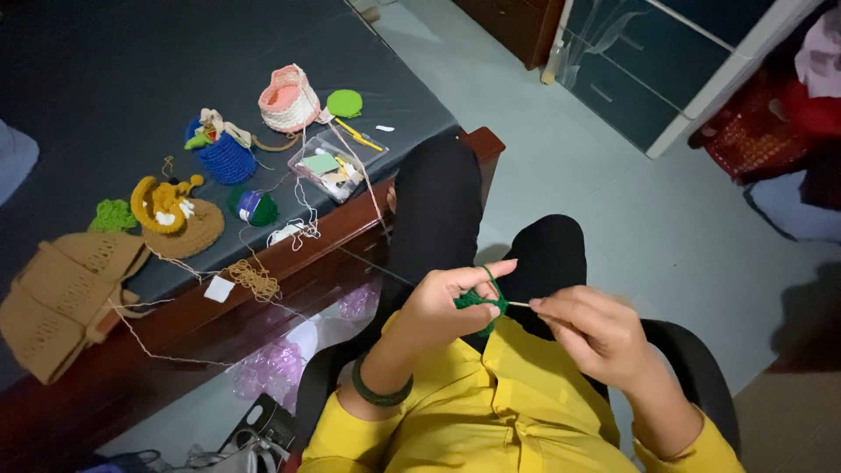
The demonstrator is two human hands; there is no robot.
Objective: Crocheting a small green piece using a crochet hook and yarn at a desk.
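Green yarn is the centre of it all: a small green crochet piece (477, 302) sits low in the scene, just above the lap, pinched in the left hand (451, 302), whose thumb and fingers close tight around it while the forefinger sticks out with a loop of yarn over it. Right beside it, the right hand (591, 328) grips a thin crochet hook (519, 305), fingers narrowed on its shaft, the tip touching the piece's right edge. Over to the left, on the dark table (105, 70), finished bits lie spread out: a pink crochet basket (287, 101) at the far side, a blue crochet pouch (224, 153) to its left, a clear plastic box (335, 166) of small parts, a yellow and brown crochet piece (175, 219) nearer, and a tan crochet bag (61, 298) hanging over the near left edge. Beige thread (254, 280) trails loose off the table edge towards the knees. The risk here, as I judge it: the light is dim and the hook is very fine, so the tip could miss a stitch or split the yarn; the loop could slide off that raised finger; and that dangling thread could snag a knee and drag something off the edge.
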